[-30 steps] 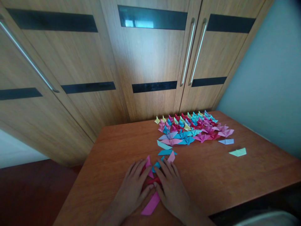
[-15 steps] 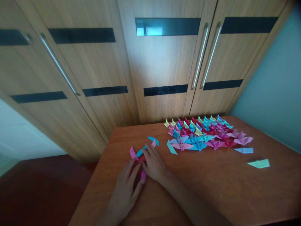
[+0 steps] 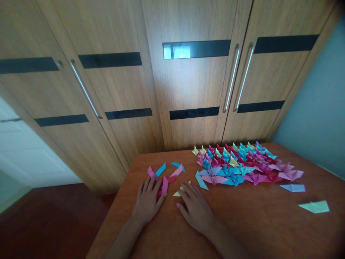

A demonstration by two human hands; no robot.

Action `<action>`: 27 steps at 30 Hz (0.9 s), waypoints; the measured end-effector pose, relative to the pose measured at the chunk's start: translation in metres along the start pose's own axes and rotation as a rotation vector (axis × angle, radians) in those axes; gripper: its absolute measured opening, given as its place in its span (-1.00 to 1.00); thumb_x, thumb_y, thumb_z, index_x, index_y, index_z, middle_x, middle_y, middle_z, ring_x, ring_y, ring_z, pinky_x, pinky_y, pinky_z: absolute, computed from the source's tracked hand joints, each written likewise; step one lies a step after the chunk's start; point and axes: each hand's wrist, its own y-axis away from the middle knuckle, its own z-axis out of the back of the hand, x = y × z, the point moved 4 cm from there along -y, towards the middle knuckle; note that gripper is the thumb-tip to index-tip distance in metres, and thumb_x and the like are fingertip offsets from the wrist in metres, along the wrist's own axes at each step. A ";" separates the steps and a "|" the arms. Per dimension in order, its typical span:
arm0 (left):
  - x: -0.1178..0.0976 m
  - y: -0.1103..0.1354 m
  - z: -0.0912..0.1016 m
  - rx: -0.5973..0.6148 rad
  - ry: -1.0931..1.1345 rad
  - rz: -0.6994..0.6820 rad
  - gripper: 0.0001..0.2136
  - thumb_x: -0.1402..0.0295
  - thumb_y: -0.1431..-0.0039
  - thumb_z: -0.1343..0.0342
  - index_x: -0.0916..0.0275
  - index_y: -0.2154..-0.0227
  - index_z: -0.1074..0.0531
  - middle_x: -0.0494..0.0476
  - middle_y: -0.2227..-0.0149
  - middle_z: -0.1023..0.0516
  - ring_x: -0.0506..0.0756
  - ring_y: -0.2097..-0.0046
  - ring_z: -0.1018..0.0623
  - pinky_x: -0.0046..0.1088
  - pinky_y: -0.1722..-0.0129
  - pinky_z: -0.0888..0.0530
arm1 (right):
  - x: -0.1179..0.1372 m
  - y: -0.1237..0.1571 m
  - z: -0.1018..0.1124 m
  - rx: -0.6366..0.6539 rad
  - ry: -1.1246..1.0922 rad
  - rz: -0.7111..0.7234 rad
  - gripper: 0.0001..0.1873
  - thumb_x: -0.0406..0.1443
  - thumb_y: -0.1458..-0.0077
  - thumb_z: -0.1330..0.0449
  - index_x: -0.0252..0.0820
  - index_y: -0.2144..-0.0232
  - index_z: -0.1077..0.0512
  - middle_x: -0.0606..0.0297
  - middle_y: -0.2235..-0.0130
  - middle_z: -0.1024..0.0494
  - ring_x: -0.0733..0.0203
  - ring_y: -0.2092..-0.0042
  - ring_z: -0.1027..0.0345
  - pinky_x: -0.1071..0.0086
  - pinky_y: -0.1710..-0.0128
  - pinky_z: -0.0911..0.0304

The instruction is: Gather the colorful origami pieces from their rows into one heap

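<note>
My left hand rests open with its fingers stretched over a small group of folded paper pieces. A magenta piece shows beside its index finger and thumb, with red paper partly hidden beneath. To the right, my right hand lies open, its fingertips on a pale yellow folded paper piece that they partly cover. Beyond the hands are a blue folded piece, a pink piece, a red piece and another blue piece.
Rows of colourful folded paper cranes stand at the back right of the wooden table. A teal strip lies at their left. A lavender piece and a light green piece lie at the right. Behind is a wooden wardrobe.
My right hand has moved right, away from the left hand, and now touches a yellow piece. The pink, red and blue pieces lie more spread apart. The view has tilted up slightly.
</note>
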 end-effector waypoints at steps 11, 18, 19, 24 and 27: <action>-0.033 -0.049 0.002 -0.092 -0.046 -0.066 -0.57 0.11 -0.23 0.09 0.15 -0.11 -0.30 0.23 -0.25 -0.19 0.30 -0.26 -0.13 0.04 -0.20 -0.01 | -0.018 0.032 0.021 -0.088 0.091 -0.116 -0.50 -0.19 -0.20 0.01 -0.11 -0.18 -0.22 0.22 -0.29 -0.09 0.00 -0.30 0.10 0.05 -0.21 -0.07; -0.061 -0.047 -0.013 0.005 0.065 -0.142 -0.57 0.16 -0.24 0.07 0.18 -0.12 -0.28 0.26 -0.19 -0.30 0.26 -0.20 -0.26 -0.02 -0.18 -0.11 | -0.038 0.048 0.022 -0.092 0.190 -0.201 -0.47 -0.08 -0.22 0.05 -0.16 -0.16 -0.25 0.14 -0.29 -0.09 -0.06 -0.28 0.06 0.03 -0.19 -0.06; -0.060 -0.044 -0.012 0.013 0.090 -0.162 -0.58 0.16 -0.24 0.06 0.17 -0.12 -0.28 0.24 -0.19 -0.30 0.26 -0.21 -0.25 -0.02 -0.18 -0.11 | -0.038 0.047 0.021 -0.076 0.190 -0.202 -0.47 -0.07 -0.22 0.05 -0.16 -0.16 -0.26 0.13 -0.28 -0.11 -0.07 -0.28 0.05 0.02 -0.20 -0.05; -0.064 -0.033 0.004 -0.001 0.259 -0.214 -0.63 0.23 -0.28 0.10 0.16 -0.10 -0.29 0.16 -0.16 -0.36 0.17 -0.20 -0.28 -0.08 -0.21 -0.14 | -0.031 0.042 0.025 0.004 0.144 -0.141 -0.46 -0.10 -0.21 0.02 -0.10 -0.20 -0.19 0.19 -0.27 -0.13 -0.05 -0.28 0.06 -0.03 -0.23 0.04; -0.078 -0.031 0.013 -0.021 0.318 -0.259 -0.63 0.28 -0.27 0.10 0.14 -0.12 -0.26 0.16 -0.16 -0.35 0.16 -0.19 -0.30 -0.09 -0.21 -0.16 | -0.024 0.040 0.030 0.052 0.104 -0.055 -0.41 -0.14 -0.19 -0.01 -0.04 -0.25 -0.08 0.28 -0.31 -0.04 -0.01 -0.31 0.15 -0.03 -0.23 0.06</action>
